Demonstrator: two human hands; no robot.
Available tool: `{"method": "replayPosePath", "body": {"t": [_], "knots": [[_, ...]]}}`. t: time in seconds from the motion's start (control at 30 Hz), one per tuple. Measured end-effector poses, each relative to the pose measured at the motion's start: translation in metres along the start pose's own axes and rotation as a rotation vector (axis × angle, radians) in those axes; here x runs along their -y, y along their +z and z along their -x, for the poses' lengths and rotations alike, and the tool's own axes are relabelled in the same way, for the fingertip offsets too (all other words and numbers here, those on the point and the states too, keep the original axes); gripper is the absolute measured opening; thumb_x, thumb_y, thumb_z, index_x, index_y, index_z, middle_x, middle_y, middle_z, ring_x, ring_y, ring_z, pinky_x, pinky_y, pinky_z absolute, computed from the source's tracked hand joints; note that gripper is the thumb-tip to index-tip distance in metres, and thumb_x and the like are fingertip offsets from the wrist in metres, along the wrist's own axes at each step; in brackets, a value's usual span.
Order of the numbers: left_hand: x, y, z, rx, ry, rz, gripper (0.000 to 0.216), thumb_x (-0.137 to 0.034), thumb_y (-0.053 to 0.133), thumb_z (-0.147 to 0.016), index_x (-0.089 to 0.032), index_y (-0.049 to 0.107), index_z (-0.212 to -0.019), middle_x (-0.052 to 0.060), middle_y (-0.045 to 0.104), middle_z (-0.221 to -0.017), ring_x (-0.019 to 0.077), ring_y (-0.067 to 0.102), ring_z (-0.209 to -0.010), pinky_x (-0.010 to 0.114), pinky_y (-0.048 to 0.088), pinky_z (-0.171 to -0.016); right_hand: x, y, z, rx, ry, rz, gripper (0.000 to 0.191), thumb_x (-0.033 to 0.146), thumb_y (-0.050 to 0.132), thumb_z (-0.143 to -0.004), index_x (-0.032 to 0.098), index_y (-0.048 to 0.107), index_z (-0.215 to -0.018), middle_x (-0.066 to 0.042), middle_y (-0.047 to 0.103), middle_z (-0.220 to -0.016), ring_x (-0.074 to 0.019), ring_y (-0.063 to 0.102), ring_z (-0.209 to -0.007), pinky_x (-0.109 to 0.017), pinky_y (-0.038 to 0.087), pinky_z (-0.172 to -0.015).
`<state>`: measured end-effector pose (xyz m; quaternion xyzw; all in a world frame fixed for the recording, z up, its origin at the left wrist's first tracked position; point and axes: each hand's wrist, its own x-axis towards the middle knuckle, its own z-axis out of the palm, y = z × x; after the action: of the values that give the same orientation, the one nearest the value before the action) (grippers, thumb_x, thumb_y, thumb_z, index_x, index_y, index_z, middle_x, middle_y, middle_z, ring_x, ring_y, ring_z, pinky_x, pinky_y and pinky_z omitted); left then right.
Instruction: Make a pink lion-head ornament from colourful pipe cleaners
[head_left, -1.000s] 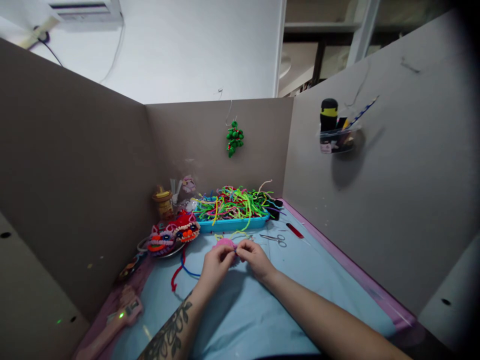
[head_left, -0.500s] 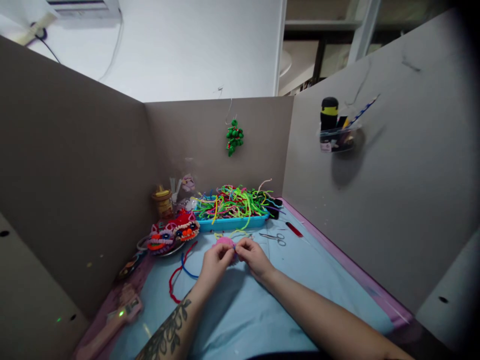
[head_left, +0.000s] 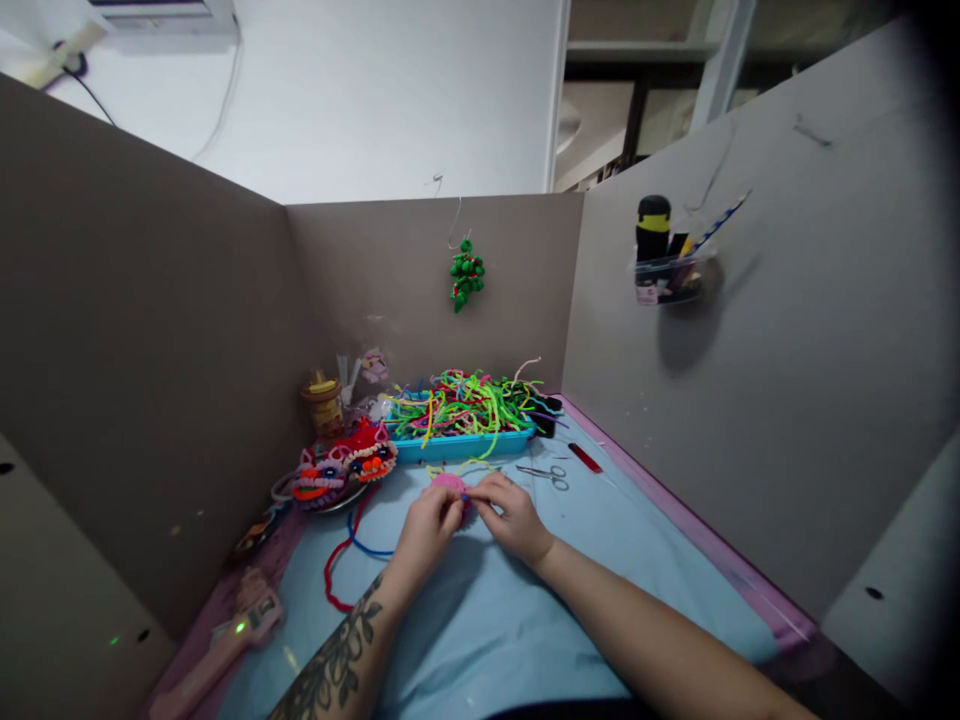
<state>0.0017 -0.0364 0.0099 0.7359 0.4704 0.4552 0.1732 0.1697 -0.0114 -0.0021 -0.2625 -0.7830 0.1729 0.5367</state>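
My left hand [head_left: 429,520] is closed in a pinch at the near left of a round pink fuzzy piece [head_left: 448,482], which looks made of pipe cleaner. My right hand [head_left: 513,515] pinches at the piece's right side, where a small bit of blue pipe cleaner shows between the fingertips of both hands. From under my left hand a long blue pipe cleaner [head_left: 367,548] trails left over the cloth. Beside it curves a red pipe cleaner [head_left: 330,580]. My fingers cover much of the pink piece's near side.
Behind my hands stands a blue tray [head_left: 465,445] heaped with colourful pipe cleaners. Scissors [head_left: 551,476] and a red-handled tool [head_left: 585,458] lie to the right. Finished fuzzy pieces [head_left: 330,478] sit on a dish at left, near a glue gun [head_left: 244,625]. Grey partitions [head_left: 435,300] enclose the table.
My right hand has turned slightly, its fingers stretched flatter toward the blue bit. The red and blue pipe cleaners at left have shifted left and toward me.
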Motion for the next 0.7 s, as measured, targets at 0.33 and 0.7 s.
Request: {"method": "replayPosePath", "body": {"t": [0.33,0.7], "knots": [[-0.010,-0.002,-0.001,-0.042,-0.077,0.149,0.021,-0.030,0.050,-0.082,-0.017,0.055,-0.067,0.000,0.054,-0.063,0.0132,0.048,-0.060,0.022,0.037,-0.057,0.001,0.012,-0.001,-0.033,0.247,-0.249,0.015,0.025,0.062,-0.079,0.022,0.075,-0.086,-0.007,0.070,-0.082,-0.0194,0.063,-0.079,-0.034,0.048,-0.075],[-0.001,0.000,-0.003,0.029,-0.142,0.272,0.022,-0.031,0.050,-0.081,-0.016,0.052,-0.066,-0.002,0.051,-0.059,0.0110,0.046,-0.056,0.021,0.035,-0.054,-0.006,0.008,-0.006,-0.018,0.482,-0.468,0.021,0.039,0.067,-0.073,0.019,0.071,-0.076,-0.002,0.065,-0.068,-0.0152,0.056,-0.064,-0.029,0.045,-0.065]]}}
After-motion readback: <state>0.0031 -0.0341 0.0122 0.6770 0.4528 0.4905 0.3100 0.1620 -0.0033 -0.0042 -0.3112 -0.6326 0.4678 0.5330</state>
